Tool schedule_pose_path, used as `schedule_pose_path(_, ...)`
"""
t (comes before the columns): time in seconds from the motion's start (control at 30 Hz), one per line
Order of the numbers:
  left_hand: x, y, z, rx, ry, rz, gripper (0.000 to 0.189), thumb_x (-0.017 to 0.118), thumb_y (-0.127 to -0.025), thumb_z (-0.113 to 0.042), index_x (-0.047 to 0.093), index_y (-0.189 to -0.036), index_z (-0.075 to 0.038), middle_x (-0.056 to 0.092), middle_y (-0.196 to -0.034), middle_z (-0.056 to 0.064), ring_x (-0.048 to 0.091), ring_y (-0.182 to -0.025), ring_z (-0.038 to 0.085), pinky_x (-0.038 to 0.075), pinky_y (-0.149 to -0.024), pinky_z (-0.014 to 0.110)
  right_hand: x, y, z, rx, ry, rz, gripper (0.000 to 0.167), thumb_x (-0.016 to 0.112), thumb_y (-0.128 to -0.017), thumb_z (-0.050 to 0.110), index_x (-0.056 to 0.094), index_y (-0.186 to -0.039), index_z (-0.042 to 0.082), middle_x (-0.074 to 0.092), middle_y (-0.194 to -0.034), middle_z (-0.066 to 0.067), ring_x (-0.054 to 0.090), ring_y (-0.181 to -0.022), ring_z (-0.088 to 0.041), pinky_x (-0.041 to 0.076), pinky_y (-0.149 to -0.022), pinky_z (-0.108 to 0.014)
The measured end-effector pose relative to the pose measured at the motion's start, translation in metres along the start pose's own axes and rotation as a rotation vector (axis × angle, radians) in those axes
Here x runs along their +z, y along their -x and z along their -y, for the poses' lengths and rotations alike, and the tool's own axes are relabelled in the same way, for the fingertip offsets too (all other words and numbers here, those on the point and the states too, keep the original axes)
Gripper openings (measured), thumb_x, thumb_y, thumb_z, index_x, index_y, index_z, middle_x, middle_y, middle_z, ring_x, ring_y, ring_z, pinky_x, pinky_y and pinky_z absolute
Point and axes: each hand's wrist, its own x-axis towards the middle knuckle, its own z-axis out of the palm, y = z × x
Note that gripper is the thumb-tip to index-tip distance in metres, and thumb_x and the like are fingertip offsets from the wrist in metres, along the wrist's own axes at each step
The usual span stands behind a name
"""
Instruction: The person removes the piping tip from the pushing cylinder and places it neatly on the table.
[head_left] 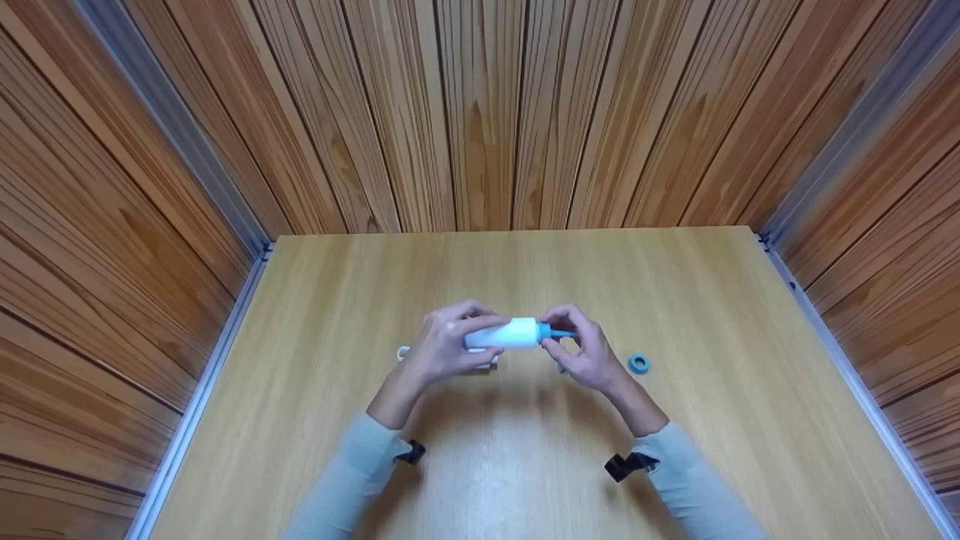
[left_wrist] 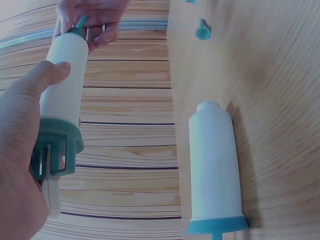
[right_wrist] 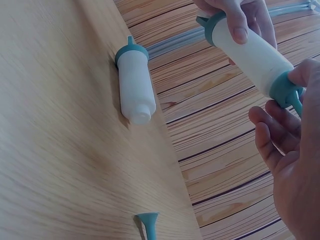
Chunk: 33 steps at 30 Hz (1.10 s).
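Note:
My left hand (head_left: 444,346) grips a white plastic tube (head_left: 517,333) held sideways above the table. In the left wrist view, a teal slotted collar (left_wrist: 57,137) and a white lever (left_wrist: 51,195) show at the tube's near end. At the other end sits a teal cap with a thin nozzle (right_wrist: 285,90). My right hand (head_left: 591,358) pinches this cap between thumb and fingers. Beneath, a second white tube (left_wrist: 214,165) with a teal collar lies on the table, mostly hidden by my left hand in the head view.
On the wooden table (head_left: 510,465), a loose teal nozzle (left_wrist: 203,31) lies beyond the second tube's narrow neck. A teal ring (head_left: 638,364) lies right of my right hand. Wood-plank walls (head_left: 480,112) with metal rails (head_left: 195,405) enclose the back and sides.

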Motion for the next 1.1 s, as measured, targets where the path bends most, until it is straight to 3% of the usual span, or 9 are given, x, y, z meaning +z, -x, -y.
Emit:
schedule_pose_path(0.23, 0.0006, -0.0006, -0.0003, 0.014, -0.018, -0.017, 0.040, 0.098, -0.089, -0.022, 0.087, -0.127, -0.015, 0.084, -0.117, 0.009, 0.082, -0.104, 0.027, 0.071, -0.091, 0.040, 0.0012, -0.0018, 0.0018, 0.028, -0.035, -0.009, 0.024, 0.064, -0.102, -0.010, 0.059, -0.125, -0.011, 0.072, -0.108, -0.025, 0.073, -0.091, -0.009, 0.066, -0.084, -0.025)
schedule_pose_path(0.37, 0.0005, -0.0008, -0.0008, 0.011, -0.025, -0.017, 0.040, 0.098, -0.089, -0.023, 0.087, -0.127, -0.015, 0.084, -0.118, 0.009, 0.082, -0.105, 0.027, 0.071, -0.091, 0.041, 0.0022, -0.0024, 0.0023, 0.038, -0.039, -0.023, 0.020, 0.063, -0.103, -0.011, 0.059, -0.123, -0.012, 0.071, -0.105, -0.023, 0.071, -0.089, -0.008, 0.066, -0.078, -0.026)
schedule_pose_path(0.5, 0.0005, -0.0009, -0.0005, 0.014, -0.016, -0.016, 0.040, 0.097, -0.090, -0.023, 0.086, -0.127, -0.015, 0.084, -0.118, 0.010, 0.082, -0.106, 0.027, 0.071, -0.094, 0.041, 0.0021, -0.0027, 0.0026, 0.021, -0.033, -0.026, 0.023, 0.066, -0.101, -0.012, 0.059, -0.123, -0.013, 0.070, -0.107, -0.025, 0.071, -0.094, -0.002, 0.063, -0.086, -0.018)
schedule_pose_path(0.73, 0.0004, -0.0005, 0.0002, 0.018, -0.004, -0.022, 0.040, 0.097, -0.090, -0.023, 0.086, -0.128, -0.014, 0.084, -0.119, 0.010, 0.082, -0.107, 0.027, 0.071, -0.095, 0.042, 0.0005, -0.0020, 0.0024, -0.019, -0.014, -0.023, 0.028, 0.070, -0.097, -0.014, 0.061, -0.124, -0.012, 0.071, -0.114, -0.028, 0.072, -0.110, 0.000, 0.060, -0.100, -0.016)
schedule_pose_path(1.1, 0.0001, 0.0004, 0.0008, 0.015, -0.009, -0.018, 0.040, 0.097, -0.091, -0.022, 0.086, -0.129, -0.015, 0.084, -0.120, 0.010, 0.083, -0.107, 0.027, 0.071, -0.093, 0.041, -0.0022, -0.0002, -0.0032, -0.065, -0.027, -0.030, 0.031, 0.072, -0.093, -0.019, 0.063, -0.123, -0.012, 0.070, -0.113, -0.028, 0.072, -0.113, 0.000, 0.061, -0.102, -0.016)
